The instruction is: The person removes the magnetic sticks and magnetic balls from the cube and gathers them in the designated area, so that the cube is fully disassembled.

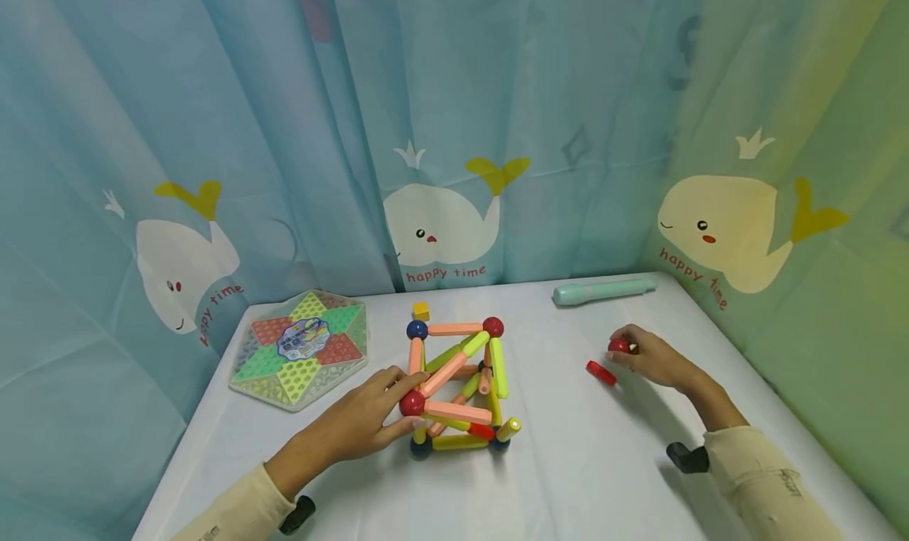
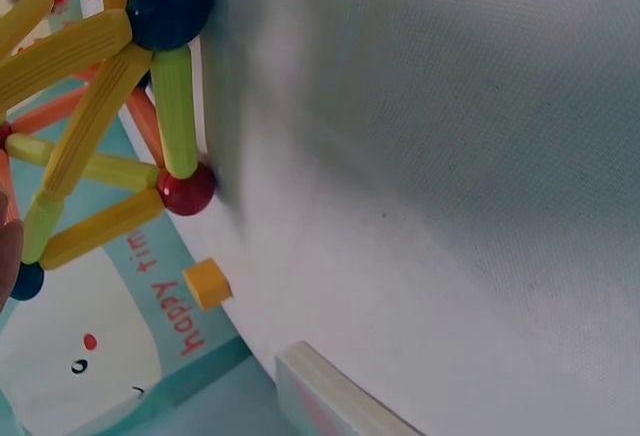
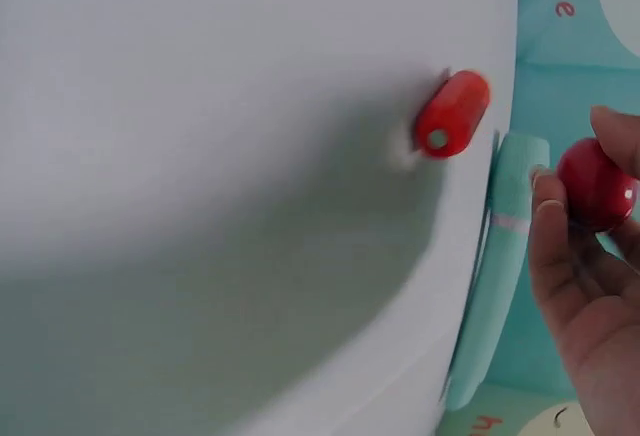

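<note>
A cube-like frame of magnetic sticks and balls [image 1: 458, 442] stands on the white table, built of yellow, lime, orange and red sticks joined by blue and red balls. My left hand [image 1: 365, 415] grips its near left corner, thumb low and fingers on top, around a red ball [image 1: 412, 403]. In the left wrist view only a fingertip shows at the edge, beside the frame [image 2: 100, 106]. Between thumb and fingers my right hand [image 1: 656, 358] pinches another red ball [image 3: 597, 184], held above the table. A short red stick [image 1: 601, 373] lies just left of that hand.
At the back left lies a star-patterned Chinese checkers board [image 1: 355, 320]. A small yellow cube [image 1: 421, 311] sits behind the frame. Along the back right edge lies a mint-green rod-shaped object [image 1: 604, 291]. A blue curtain [image 1: 589, 131] with whales hangs behind the table.
</note>
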Motion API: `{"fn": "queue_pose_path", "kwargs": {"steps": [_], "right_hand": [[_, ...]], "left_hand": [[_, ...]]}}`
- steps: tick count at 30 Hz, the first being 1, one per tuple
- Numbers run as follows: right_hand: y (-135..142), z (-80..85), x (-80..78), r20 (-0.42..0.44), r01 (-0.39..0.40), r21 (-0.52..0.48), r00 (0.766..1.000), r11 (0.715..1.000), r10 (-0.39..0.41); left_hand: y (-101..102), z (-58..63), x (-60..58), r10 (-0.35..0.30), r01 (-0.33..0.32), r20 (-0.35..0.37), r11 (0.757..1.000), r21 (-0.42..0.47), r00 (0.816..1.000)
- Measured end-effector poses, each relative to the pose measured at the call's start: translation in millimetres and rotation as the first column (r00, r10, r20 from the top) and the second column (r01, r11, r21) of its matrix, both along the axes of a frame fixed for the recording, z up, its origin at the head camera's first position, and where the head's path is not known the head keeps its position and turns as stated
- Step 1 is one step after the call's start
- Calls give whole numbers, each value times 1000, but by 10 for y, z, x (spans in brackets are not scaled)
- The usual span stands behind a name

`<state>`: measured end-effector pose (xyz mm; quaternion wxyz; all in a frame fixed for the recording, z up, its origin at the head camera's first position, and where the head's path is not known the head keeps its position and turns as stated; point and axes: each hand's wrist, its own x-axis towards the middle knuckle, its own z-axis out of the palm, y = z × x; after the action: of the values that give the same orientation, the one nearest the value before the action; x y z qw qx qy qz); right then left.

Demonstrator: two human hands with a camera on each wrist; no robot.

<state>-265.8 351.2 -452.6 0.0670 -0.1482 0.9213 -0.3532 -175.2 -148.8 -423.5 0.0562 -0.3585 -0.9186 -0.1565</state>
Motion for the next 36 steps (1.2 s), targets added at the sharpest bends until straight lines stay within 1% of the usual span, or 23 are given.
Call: {"fn": "queue_pose_path", "kwargs": {"steps": [3, 6, 10, 13, 17, 21, 25, 29, 32, 36], "right_hand": [[-49, 35, -157, -72, -19, 23, 997, 1000, 21], [-129, 67, -320, -87, -44, 55, 995, 998, 49], [-264, 74, -544, -53, -73, 63, 996, 995, 76], [-347, 48, -698, -23, -71, 69, 997, 995, 73], [-402, -1, -836, 35, -60, 101, 998, 993, 56], [-409, -81, -927, 84, -51, 110, 996, 993, 42], [-417, -173, -992, 47, -39, 97, 998, 995, 35], [-454, -238, -1034, 29, -19, 85, 999, 996, 16], [-488, -267, -1062, 45, 0, 82, 999, 997, -3], [-515, -278, -1089, 63, 6, 115, 998, 993, -13]], "left_hand": [[-3, 0, -7, -2, 2, 1, 1000, -1, 1000], [-4, -2, -13, -1, 1, 4, 1000, -2, 1000], [-3, -7, -19, -2, 2, 3, 1000, -3, 1000], [2, -9, -26, -8, 8, 1, 1000, -4, 1000], [17, -11, -35, -16, 16, -11, 1000, -8, 1000], [33, -16, -45, -20, 20, -15, 1000, -7, 1000], [38, -28, -51, -11, 11, 7, 1000, -16, 1000], [33, -22, -48, -2, 3, 20, 1000, -21, 1000], [23, -10, -42, 3, -2, 20, 1000, -21, 1000], [13, 0, -33, 12, -11, 29, 1000, -29, 1000]]}}
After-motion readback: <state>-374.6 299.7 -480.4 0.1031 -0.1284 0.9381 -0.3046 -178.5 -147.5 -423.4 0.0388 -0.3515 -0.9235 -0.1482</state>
